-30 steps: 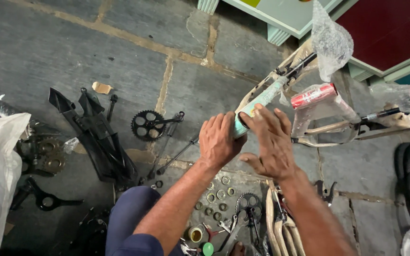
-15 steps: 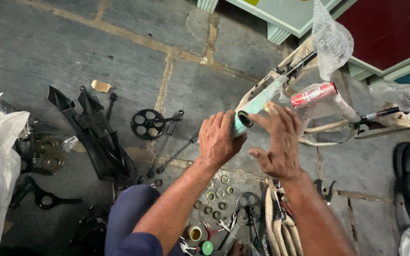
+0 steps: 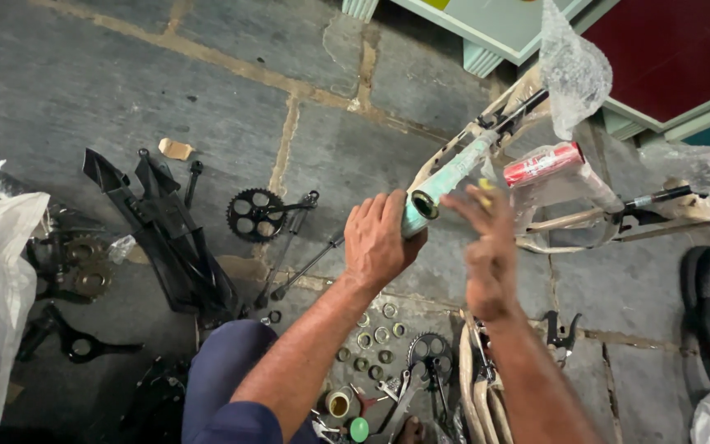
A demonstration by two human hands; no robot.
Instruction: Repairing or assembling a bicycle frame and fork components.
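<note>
The left hand (image 3: 380,238) is wrapped tight around the open end of a pale green metal bike frame tube (image 3: 445,181) held up over the grey stone floor (image 3: 84,74). The right hand (image 3: 486,251) is blurry, fingers spread, holding nothing. Crinkly clear plastic wrap (image 3: 573,66) hides the tube's far end.

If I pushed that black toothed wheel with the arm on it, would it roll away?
Probably not. The chainring lies flat on the stone floor, and its crank arm sticks out sideways, so it would likely slide and scrape. It looks metal, so stiff and heavy.
</note>
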